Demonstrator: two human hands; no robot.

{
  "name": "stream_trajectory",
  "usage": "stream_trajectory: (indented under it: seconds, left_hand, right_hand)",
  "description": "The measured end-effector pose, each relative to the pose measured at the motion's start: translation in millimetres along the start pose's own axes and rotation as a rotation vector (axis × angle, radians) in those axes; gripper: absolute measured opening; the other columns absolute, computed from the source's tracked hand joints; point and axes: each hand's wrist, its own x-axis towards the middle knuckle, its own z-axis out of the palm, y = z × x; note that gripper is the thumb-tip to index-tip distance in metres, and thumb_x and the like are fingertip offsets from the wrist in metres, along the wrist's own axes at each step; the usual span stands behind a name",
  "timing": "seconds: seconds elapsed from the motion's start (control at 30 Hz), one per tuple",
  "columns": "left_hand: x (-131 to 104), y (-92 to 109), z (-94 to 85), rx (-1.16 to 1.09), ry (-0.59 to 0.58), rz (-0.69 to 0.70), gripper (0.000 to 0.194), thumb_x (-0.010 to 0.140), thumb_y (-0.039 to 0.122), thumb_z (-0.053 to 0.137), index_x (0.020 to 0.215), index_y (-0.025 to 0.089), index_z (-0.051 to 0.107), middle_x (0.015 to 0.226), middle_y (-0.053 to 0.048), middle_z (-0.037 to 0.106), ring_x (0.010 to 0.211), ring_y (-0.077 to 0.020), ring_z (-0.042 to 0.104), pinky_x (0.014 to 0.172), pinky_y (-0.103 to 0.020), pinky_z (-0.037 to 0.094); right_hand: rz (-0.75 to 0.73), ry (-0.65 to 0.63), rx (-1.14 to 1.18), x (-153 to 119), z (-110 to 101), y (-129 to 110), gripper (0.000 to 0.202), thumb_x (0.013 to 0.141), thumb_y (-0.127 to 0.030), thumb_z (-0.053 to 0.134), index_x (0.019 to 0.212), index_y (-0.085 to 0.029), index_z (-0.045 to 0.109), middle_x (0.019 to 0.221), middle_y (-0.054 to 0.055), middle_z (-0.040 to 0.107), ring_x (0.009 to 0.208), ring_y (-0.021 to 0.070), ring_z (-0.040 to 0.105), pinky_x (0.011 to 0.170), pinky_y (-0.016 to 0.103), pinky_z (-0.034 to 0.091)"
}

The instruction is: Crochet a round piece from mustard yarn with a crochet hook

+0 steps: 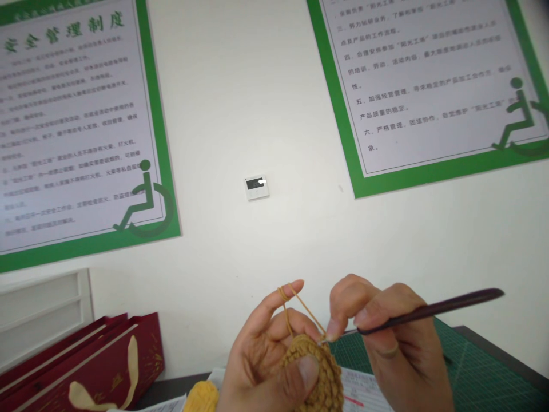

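My left hand (266, 360) pinches a round tan crochet piece (330, 377) between thumb and fingers, its index finger raised. Tan yarn (307, 311) wraps that finger and runs down to the edge of the piece. In my right hand (394, 337) is a crochet hook with a dark handle (446, 307), which points out to the right. The metal tip of the hook meets the top edge of the crochet piece, close to where the yarn comes in. My right index fingertip is beside that spot. The lower part of the piece runs out of the picture.
A yellow ball of yarn (201, 397) lies left of my left hand. Red paper bags (98, 355) with cream handles stand at the lower left. Printed papers (364, 389) and a green cutting mat (484, 366) cover the dark table. Green-framed posters (165, 189) hang on the wall.
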Motion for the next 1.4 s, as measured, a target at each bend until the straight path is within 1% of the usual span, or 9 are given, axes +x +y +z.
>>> stream_trajectory:
  seconds: [0.2, 0.33, 0.43, 0.53, 0.73, 1.0, 1.13, 1.27, 1.4]
  left_hand:
    - [-1, 1, 2.2, -0.001, 0.02, -0.002, 0.06, 0.072, 0.016, 0.085, 0.127, 0.032, 0.069, 0.086, -0.003, 0.071, 0.06, -0.0106, 0.062, 0.053, -0.021, 0.048]
    - [-2, 1, 7.8, 0.011, 0.09, 0.044, 0.059, 0.07, 0.016, 0.086, 0.125, 0.033, 0.071, 0.086, -0.003, 0.07, 0.065, -0.0111, 0.061, 0.055, -0.02, 0.047]
    - [-4, 0, 13.0, -0.002, 0.134, 0.078, 0.064, 0.07, 0.014, 0.086, 0.128, 0.035, 0.069, 0.087, -0.004, 0.07, 0.073, -0.0143, 0.062, 0.063, -0.023, 0.051]
    - [-5, -1, 16.6, -0.027, 0.145, 0.097, 0.072, 0.071, 0.013, 0.085, 0.133, 0.041, 0.063, 0.089, -0.003, 0.07, 0.077, -0.0165, 0.063, 0.069, -0.028, 0.053]
    - [-3, -2, 14.9, -0.092, 0.124, 0.071, 0.076, 0.07, 0.01, 0.086, 0.133, 0.043, 0.062, 0.085, -0.001, 0.069, 0.078, -0.0135, 0.059, 0.073, -0.025, 0.049]
    - [0, -4, 4.2, -0.06, 0.016, 0.024, 0.072, 0.073, 0.015, 0.085, 0.135, 0.043, 0.061, 0.091, -0.003, 0.069, 0.072, -0.0121, 0.063, 0.065, -0.022, 0.049]
    - [1, -6, 4.8, -0.084, 0.003, 0.003, 0.073, 0.071, 0.016, 0.086, 0.135, 0.041, 0.061, 0.093, -0.004, 0.07, 0.076, -0.0145, 0.064, 0.069, -0.025, 0.051]
    - [2, -7, 10.7, -0.139, 0.042, 0.003, 0.07, 0.068, 0.011, 0.087, 0.13, 0.037, 0.066, 0.089, -0.003, 0.071, 0.074, -0.0124, 0.064, 0.07, -0.024, 0.051]
    - [1, -8, 18.4, -0.179, 0.129, 0.003, 0.067, 0.063, 0.011, 0.09, 0.125, 0.031, 0.072, 0.08, -0.001, 0.069, 0.072, -0.0128, 0.064, 0.062, -0.02, 0.051]
  right_hand:
    - [0.016, 0.074, 0.083, -7, 7, 7, 0.009, 0.099, -0.035, 0.056, 0.097, -0.031, 0.064, 0.076, -0.001, 0.07, 0.071, 0.0178, 0.06, 0.068, 0.036, 0.044]
    - [0.067, 0.148, 0.118, -12, 16, 10, 0.008, 0.098, -0.035, 0.057, 0.098, -0.032, 0.064, 0.078, -0.001, 0.068, 0.074, 0.0174, 0.06, 0.07, 0.034, 0.044]
    - [0.128, 0.214, 0.138, -17, 21, 13, 0.011, 0.098, -0.038, 0.056, 0.097, -0.031, 0.064, 0.084, 0.0, 0.066, 0.081, 0.0175, 0.06, 0.074, 0.034, 0.045]
    - [0.201, 0.199, 0.172, -20, 25, 13, 0.013, 0.099, -0.039, 0.054, 0.096, -0.03, 0.063, 0.092, 0.003, 0.068, 0.089, 0.0196, 0.063, 0.081, 0.036, 0.047]
    - [0.301, 0.179, 0.345, -22, 28, 13, 0.015, 0.099, -0.04, 0.051, 0.095, -0.03, 0.061, 0.09, 0.002, 0.067, 0.087, 0.0205, 0.063, 0.082, 0.04, 0.045]
    - [0.328, 0.211, 0.349, -22, 31, 12, 0.018, 0.099, -0.042, 0.05, 0.091, -0.03, 0.061, 0.085, 0.001, 0.061, 0.081, 0.0188, 0.055, 0.079, 0.037, 0.041]
    - [0.31, 0.204, 0.353, -22, 32, 12, 0.016, 0.099, -0.042, 0.052, 0.092, -0.031, 0.062, 0.085, 0.0, 0.058, 0.079, 0.0174, 0.052, 0.075, 0.035, 0.041]
    - [0.237, 0.271, 0.267, -23, 34, 14, 0.015, 0.096, -0.041, 0.057, 0.091, -0.03, 0.065, 0.087, 0.0, 0.057, 0.082, 0.0171, 0.054, 0.072, 0.032, 0.044]
    - [0.049, 0.314, 0.152, -23, 35, 21, 0.007, 0.094, -0.035, 0.064, 0.096, -0.028, 0.066, 0.085, 0.002, 0.061, 0.082, 0.0185, 0.059, 0.064, 0.031, 0.048]
